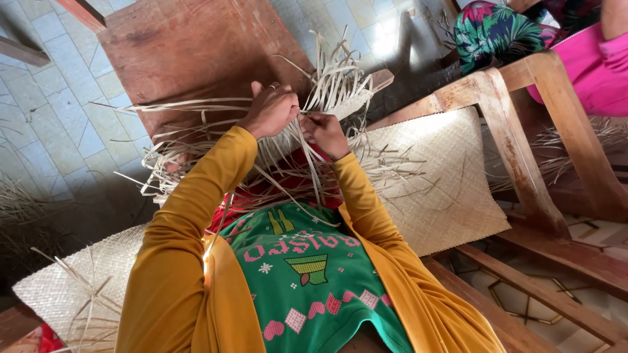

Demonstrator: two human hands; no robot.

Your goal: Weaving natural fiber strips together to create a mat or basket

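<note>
Pale leaf strips [307, 140] are pinched by both hands over the lap: the left hand [271, 110] is closed on a bunch, the right hand [325, 133] just beside it is closed on single strands. Loose ends fan out beyond the grip, with the finished woven mat [438, 183] to its right. Strands are judged best kept taut and flat while crossed

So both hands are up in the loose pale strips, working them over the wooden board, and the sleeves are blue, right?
Not quite: the sleeves are mustard yellow, not blue, as the head view shows. The rest holds: the left hand and right hand are both in the loose pale strips, over the wooden board.
</note>
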